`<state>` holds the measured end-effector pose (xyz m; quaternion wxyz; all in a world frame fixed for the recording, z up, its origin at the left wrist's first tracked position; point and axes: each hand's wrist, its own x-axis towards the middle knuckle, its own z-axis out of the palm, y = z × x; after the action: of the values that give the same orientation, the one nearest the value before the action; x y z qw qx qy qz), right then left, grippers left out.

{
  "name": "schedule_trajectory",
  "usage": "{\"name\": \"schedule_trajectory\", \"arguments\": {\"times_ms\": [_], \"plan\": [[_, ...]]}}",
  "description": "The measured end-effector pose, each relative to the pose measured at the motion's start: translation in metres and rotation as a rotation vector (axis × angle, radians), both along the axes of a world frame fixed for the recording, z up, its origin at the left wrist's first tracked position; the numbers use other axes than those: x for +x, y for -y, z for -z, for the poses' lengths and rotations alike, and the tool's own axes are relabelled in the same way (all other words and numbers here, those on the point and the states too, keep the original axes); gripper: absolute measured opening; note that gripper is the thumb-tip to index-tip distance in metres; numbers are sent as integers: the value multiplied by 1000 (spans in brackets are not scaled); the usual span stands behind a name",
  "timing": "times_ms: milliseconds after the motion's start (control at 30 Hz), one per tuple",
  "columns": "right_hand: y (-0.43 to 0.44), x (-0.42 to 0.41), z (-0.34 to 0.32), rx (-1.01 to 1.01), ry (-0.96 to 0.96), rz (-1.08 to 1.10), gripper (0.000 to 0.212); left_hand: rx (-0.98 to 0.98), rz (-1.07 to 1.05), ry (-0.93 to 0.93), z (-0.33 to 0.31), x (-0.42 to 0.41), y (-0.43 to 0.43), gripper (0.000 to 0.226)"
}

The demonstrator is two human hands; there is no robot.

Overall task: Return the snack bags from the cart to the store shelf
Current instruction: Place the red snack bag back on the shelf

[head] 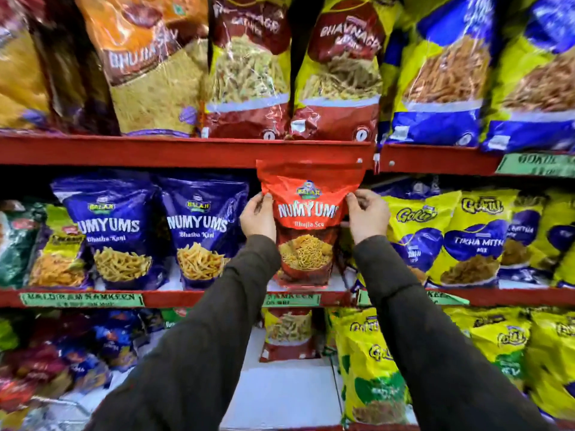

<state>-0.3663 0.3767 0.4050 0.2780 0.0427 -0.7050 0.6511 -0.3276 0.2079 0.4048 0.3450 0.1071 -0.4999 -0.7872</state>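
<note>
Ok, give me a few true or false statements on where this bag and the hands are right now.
1. Both hands grip the red Numyums bag, left hand on its left edge and right hand on its right edge. True.
2. The red bag stands upside down. False: it is upright, its label readable.
3. Two purple Numyums bags stand to the left of the red bag on the same shelf. True.
4. The yellow Gokul bags sit to the left of the red bag. False: they are to its right.
5. The red bag is at the top shelf. False: it is at the middle shelf.
</note>
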Motion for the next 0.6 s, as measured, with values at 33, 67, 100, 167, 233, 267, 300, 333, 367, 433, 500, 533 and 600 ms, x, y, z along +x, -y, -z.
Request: {"name": "schedule_trajectory", "arguments": {"times_ms": [33, 67, 100, 167, 233, 267, 300, 333, 367, 433, 500, 533, 600], "plan": [[3, -11, 1, -6, 14, 7, 16, 19, -22, 6, 1, -10, -2, 31], [7, -21, 3, -27, 33, 14, 19, 51, -39, 4, 3, -19, -3, 30], [12, -30, 5, -55, 55, 14, 21, 85, -48, -1, 6, -28, -4, 29], [23, -48, 9, -93, 107, 3, 21, 129, -64, -14, 11, -46, -5, 28], [34, -64, 14, -127, 149, -8, 20, 128, -89, -22, 17, -64, -1, 29], [39, -69, 18, -152, 159, -20, 20, 116, -98, -14, 21, -70, 2, 30], [43, -72, 23, -176, 165, -37, 21, 101, -102, 2, 25, -76, 5, 32], [44, -76, 29, -190, 169, -62, 22, 82, -94, 22, 30, -81, 8, 33], [45, -78, 36, -182, 171, -94, 24, 62, -69, 38, 35, -83, 10, 35], [43, -78, 50, -135, 194, -183, 26, 12, -27, 61, 44, -80, 12, 36], [40, -74, 61, -179, 246, -272, 29, -55, -4, 98, 55, -74, 13, 38], [39, -73, 68, -199, 273, -295, 34, -79, 21, 130, 60, -71, 14, 41], [38, -71, 81, -185, 330, -316, 51, -73, 138, 236, 71, -65, 12, 48]]}}
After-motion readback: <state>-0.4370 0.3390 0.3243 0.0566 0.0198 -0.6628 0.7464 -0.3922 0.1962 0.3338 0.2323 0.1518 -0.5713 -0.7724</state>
